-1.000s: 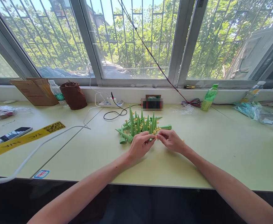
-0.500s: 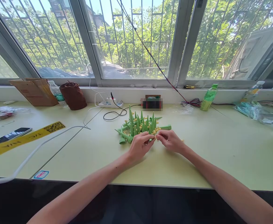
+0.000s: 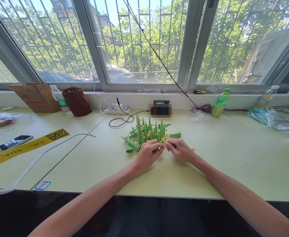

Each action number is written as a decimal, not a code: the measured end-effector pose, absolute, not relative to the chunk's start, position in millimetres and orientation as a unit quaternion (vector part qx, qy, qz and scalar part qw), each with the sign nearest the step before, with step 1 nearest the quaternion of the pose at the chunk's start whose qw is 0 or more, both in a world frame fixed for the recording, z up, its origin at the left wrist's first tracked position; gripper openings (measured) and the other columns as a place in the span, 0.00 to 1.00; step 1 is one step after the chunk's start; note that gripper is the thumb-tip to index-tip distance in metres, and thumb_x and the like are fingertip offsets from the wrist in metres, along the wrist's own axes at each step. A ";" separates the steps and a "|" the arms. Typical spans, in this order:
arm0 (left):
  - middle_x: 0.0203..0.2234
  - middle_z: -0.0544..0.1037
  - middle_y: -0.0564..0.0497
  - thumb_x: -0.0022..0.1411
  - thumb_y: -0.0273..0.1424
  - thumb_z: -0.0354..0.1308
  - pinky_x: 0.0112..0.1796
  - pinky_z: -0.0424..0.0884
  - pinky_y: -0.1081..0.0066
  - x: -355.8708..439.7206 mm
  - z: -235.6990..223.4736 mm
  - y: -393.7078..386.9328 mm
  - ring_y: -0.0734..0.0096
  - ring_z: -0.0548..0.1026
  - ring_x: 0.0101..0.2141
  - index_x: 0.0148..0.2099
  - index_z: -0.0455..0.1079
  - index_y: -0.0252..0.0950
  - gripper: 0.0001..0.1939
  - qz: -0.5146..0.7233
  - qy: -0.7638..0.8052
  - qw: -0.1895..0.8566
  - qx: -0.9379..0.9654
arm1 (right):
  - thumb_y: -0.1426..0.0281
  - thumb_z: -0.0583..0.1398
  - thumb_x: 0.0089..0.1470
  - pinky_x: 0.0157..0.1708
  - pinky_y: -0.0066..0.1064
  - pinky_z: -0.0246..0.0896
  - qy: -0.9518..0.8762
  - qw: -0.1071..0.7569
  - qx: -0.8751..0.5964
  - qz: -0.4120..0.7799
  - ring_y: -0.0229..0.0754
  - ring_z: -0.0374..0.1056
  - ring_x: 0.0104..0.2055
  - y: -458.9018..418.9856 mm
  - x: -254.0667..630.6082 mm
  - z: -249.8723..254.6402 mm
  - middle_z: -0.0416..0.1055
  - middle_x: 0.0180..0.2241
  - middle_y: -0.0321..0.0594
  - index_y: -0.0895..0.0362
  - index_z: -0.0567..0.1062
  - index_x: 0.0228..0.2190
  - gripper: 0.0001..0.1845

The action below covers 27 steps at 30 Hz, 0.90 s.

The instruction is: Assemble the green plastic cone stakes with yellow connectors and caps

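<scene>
My left hand (image 3: 149, 153) is closed on a green plastic piece (image 3: 159, 148), most of which the fingers cover. Close beside it, my right hand (image 3: 180, 150) has thumb and forefinger pinched together, their tips meeting those of the left. Whatever the pinch holds is too small to make out, though a bit of pale yellow shows there. Just beyond both hands lies a cluster of green cone-shaped spikes (image 3: 139, 136) with small yellow pieces among them. One green tube (image 3: 175, 134) sticks out to the right. A few yellow bits (image 3: 192, 149) rest by my right wrist.
A yellow tag (image 3: 28, 147) and white cable cross the left foreground. Behind stand a cardboard box (image 3: 35, 98), a brown pouch (image 3: 76, 101), a power strip (image 3: 117, 109) and a green bottle (image 3: 220, 103). A phone (image 3: 9, 144) lies left; plastic bags (image 3: 275, 118) lie right.
Both hands stay together in the same place, with only a slight shift of the right fingers. The whole view has moved a touch.
</scene>
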State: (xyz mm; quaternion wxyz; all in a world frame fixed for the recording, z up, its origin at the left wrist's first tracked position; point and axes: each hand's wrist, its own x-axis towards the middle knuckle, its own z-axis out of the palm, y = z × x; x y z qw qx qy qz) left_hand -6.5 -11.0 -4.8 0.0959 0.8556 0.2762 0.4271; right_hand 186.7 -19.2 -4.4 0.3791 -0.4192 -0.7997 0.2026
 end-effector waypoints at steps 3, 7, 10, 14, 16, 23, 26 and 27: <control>0.21 0.64 0.56 0.66 0.31 0.55 0.23 0.57 0.77 -6.6 -5.2 -10.7 0.81 0.60 0.19 0.36 0.76 0.36 0.09 0.427 0.274 0.095 0.857 | 0.60 0.49 0.64 0.24 0.29 0.45 -0.801 0.378 -0.418 0.203 0.34 0.50 0.21 -19.4 186.6 -4.4 0.55 0.17 0.31 0.56 0.61 0.19 0.24; 0.21 0.64 0.56 0.67 0.34 0.54 0.23 0.57 0.77 -6.5 -5.9 -10.4 0.81 0.59 0.19 0.36 0.76 0.36 0.11 0.425 0.275 0.091 0.858 | 0.60 0.49 0.64 0.24 0.29 0.46 -0.801 0.376 -0.418 0.206 0.33 0.51 0.20 -19.2 186.9 -4.5 0.55 0.16 0.31 0.56 0.60 0.18 0.25; 0.21 0.64 0.55 0.67 0.35 0.54 0.23 0.57 0.77 -6.3 -6.4 -10.3 0.81 0.59 0.19 0.37 0.76 0.36 0.13 0.428 0.274 0.091 0.857 | 0.59 0.49 0.64 0.23 0.29 0.46 -0.799 0.377 -0.418 0.210 0.33 0.51 0.20 -18.4 187.3 -4.7 0.56 0.16 0.32 0.56 0.60 0.18 0.25; 0.21 0.64 0.55 0.67 0.35 0.54 0.23 0.57 0.77 -6.3 -6.8 -10.0 0.81 0.59 0.20 0.37 0.76 0.36 0.12 0.426 0.270 0.095 0.858 | 0.58 0.49 0.64 0.23 0.28 0.47 -0.798 0.374 -0.417 0.221 0.34 0.52 0.20 -17.7 187.2 -3.9 0.56 0.16 0.32 0.57 0.61 0.17 0.26; 0.22 0.64 0.56 0.67 0.34 0.54 0.22 0.57 0.77 -6.4 -6.7 -9.9 0.81 0.59 0.20 0.37 0.76 0.36 0.11 0.426 0.270 0.098 0.858 | 0.58 0.49 0.64 0.24 0.28 0.47 -0.797 0.372 -0.418 0.225 0.34 0.52 0.20 -17.8 187.0 -3.2 0.56 0.16 0.32 0.57 0.60 0.17 0.26; 0.21 0.64 0.56 0.66 0.33 0.55 0.23 0.57 0.77 -5.2 -6.0 -10.2 0.81 0.60 0.19 0.37 0.76 0.36 0.10 0.427 0.275 0.090 0.857 | 0.59 0.49 0.64 0.23 0.28 0.47 -0.797 0.369 -0.417 0.233 0.34 0.52 0.20 -17.3 187.2 -3.8 0.56 0.16 0.32 0.56 0.60 0.17 0.26; 0.20 0.64 0.57 0.65 0.31 0.56 0.23 0.57 0.77 -4.3 -6.7 -9.7 0.81 0.60 0.19 0.35 0.76 0.36 0.09 0.429 0.276 0.084 0.856 | 0.58 0.49 0.64 0.24 0.28 0.47 -0.800 0.364 -0.417 0.231 0.33 0.53 0.20 -15.6 187.8 -5.0 0.57 0.16 0.32 0.57 0.62 0.17 0.26; 0.19 0.64 0.57 0.64 0.30 0.56 0.23 0.57 0.77 -3.9 -7.1 -9.3 0.80 0.60 0.19 0.35 0.76 0.36 0.08 0.427 0.277 0.083 0.857 | 0.58 0.50 0.64 0.24 0.28 0.47 -0.801 0.362 -0.418 0.228 0.33 0.53 0.20 -15.0 188.1 -5.6 0.57 0.16 0.32 0.57 0.62 0.17 0.27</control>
